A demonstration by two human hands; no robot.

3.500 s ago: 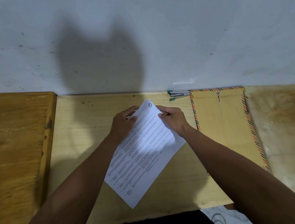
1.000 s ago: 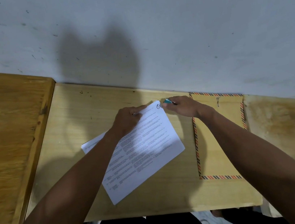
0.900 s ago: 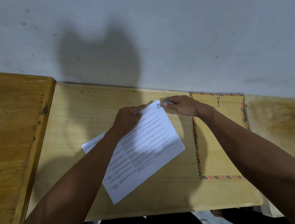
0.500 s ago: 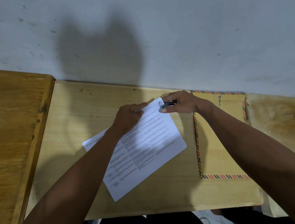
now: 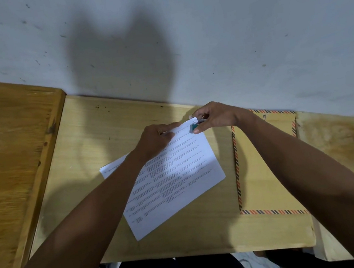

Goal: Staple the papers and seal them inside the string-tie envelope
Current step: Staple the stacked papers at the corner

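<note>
White printed papers [image 5: 184, 173] lie tilted on the pale wooden desk [image 5: 107, 132], with another sheet's corner sticking out on the left under my forearm. My left hand [image 5: 156, 139] rests on the top edge of the sheets, its index finger stretched along it. My right hand [image 5: 217, 117] grips a small teal and metal stapler [image 5: 194, 126] set over the papers' top right corner. The brown string-tie envelope [image 5: 265, 167], with an orange and dark striped border, lies flat to the right, partly under my right forearm.
A grey wall [image 5: 202, 28] rises directly behind the desk. A darker wooden table [image 5: 4, 158] adjoins on the left, and a stained board [image 5: 343, 144] on the right. My dark-clothed lap shows below the desk's near edge.
My right hand reached to the stapler near the wall, picked it up and brought it onto the papers' top right corner. My left hand has stayed on the top edge.
</note>
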